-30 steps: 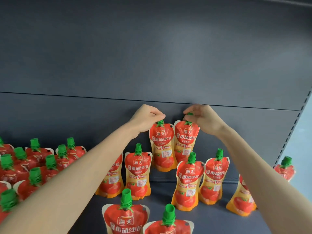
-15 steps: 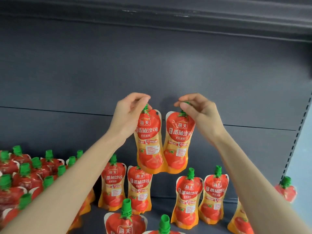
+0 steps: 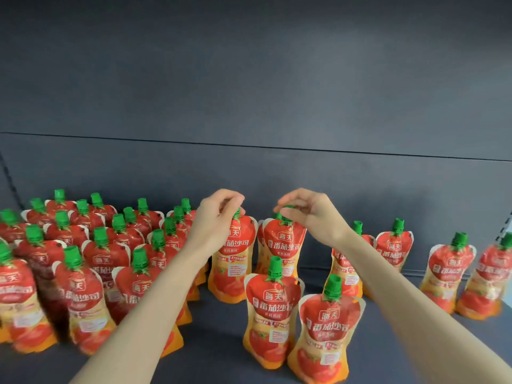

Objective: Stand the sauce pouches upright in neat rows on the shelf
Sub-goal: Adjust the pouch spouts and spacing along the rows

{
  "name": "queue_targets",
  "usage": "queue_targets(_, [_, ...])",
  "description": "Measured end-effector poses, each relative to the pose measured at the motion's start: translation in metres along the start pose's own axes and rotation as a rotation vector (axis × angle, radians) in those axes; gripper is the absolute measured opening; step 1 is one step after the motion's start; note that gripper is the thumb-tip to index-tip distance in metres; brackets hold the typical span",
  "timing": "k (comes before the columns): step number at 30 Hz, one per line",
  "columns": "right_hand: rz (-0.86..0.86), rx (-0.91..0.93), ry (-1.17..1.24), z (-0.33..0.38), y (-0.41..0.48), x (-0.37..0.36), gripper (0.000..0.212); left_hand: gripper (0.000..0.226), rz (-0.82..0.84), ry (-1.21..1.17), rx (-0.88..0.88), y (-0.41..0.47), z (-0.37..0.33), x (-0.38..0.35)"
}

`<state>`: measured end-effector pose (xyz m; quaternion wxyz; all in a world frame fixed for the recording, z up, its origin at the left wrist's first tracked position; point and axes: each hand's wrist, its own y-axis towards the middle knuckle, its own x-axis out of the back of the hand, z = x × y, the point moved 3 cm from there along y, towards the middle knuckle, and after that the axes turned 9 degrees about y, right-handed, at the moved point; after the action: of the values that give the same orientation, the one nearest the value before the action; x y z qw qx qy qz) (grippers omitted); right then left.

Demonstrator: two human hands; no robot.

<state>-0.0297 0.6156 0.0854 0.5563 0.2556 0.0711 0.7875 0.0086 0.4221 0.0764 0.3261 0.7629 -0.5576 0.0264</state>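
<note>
A pouch sits directly below each grip. The left hand (image 3: 219, 217) pinches the top of the left pouch (image 3: 235, 261); the right hand (image 3: 314, 217) pinches the right pouch (image 3: 285, 245) by its cap.

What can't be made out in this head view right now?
- Cap of the left pouch: covered by the left hand, head view.
- Base of the right pouch: behind the front pouch, so contact with the shelf is unclear.
- Print on the far-right pouches: motion-blurred.
- Leftmost pouch: cut off by the frame edge.
</note>
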Motion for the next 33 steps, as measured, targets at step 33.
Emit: queue_targets(33, [0.106,-0.209,-0.342,-0.049,-0.002,-0.016,0.019,0.026,-0.095,-0.051,0.084,-0.023,0.085,-0.025])
